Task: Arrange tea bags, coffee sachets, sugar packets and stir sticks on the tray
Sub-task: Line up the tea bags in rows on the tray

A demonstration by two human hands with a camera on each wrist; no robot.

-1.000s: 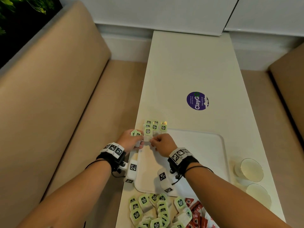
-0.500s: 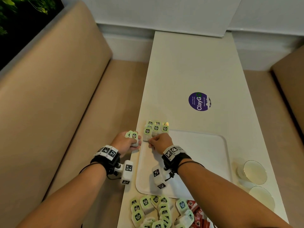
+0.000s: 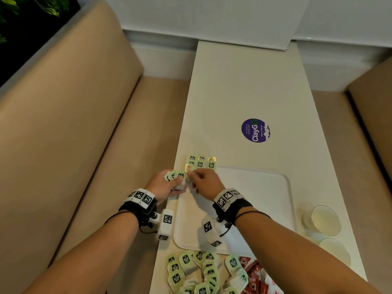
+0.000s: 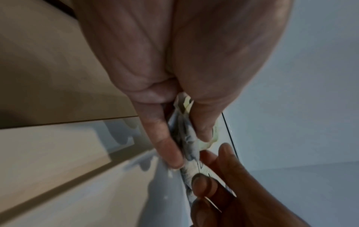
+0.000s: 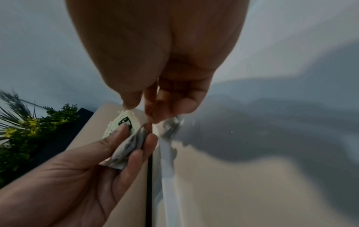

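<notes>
Both forearms extended forward; left hand point(image 3: 167, 184) fingers curled in a grip, right hand point(image 3: 204, 181) pinching, fingertips nearly touching

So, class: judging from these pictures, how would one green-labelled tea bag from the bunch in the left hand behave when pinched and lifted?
Probably floppy: the tea bags crumple between the left hand's fingers. Likely light, since several sit in one loose grip. Unlikely to roll: placed ones lie flat.

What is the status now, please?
Left hand grips small stack of green-labelled tea bags. Right hand pinches one tea bag at white plastic tray corner. Nothing blocking.
</notes>
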